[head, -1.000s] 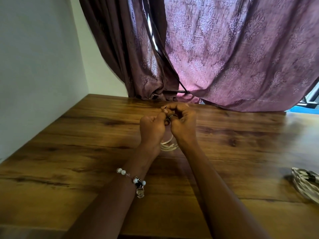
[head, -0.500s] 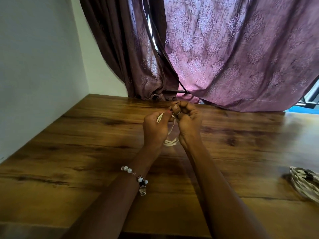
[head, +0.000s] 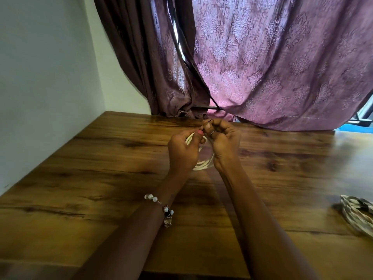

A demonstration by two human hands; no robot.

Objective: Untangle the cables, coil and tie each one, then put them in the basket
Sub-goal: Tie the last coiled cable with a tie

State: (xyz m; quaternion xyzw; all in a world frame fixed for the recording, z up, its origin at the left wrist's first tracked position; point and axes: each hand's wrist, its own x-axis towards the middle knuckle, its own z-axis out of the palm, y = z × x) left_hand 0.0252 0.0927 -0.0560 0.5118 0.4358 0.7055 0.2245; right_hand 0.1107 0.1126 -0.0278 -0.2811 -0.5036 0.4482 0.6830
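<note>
White cable coil (head: pixel 203 163) pinched between left hand (head: pixel 182 151) and right hand (head: pixel 225 143).

You sat in what looked like a room of a home: a wood-grain table (head: pixel 101 178) filled the lower frame, a patterned purple curtain (head: pixel 272 67) hung across the upper right, and a plain white wall (head: pixel 40 77) closed the left side.

White cable (head: pixel 203 163) coil, brown wood-grain table (head: pixel 101 168). Mauve-purple damask-patterned curtain (head: pixel 282 63), pale wall (head: pixel 44 77). Basket (head: pixel 357 216) striped cream and dark; bracelet (head: pixel 159 205) has white beads.
</note>
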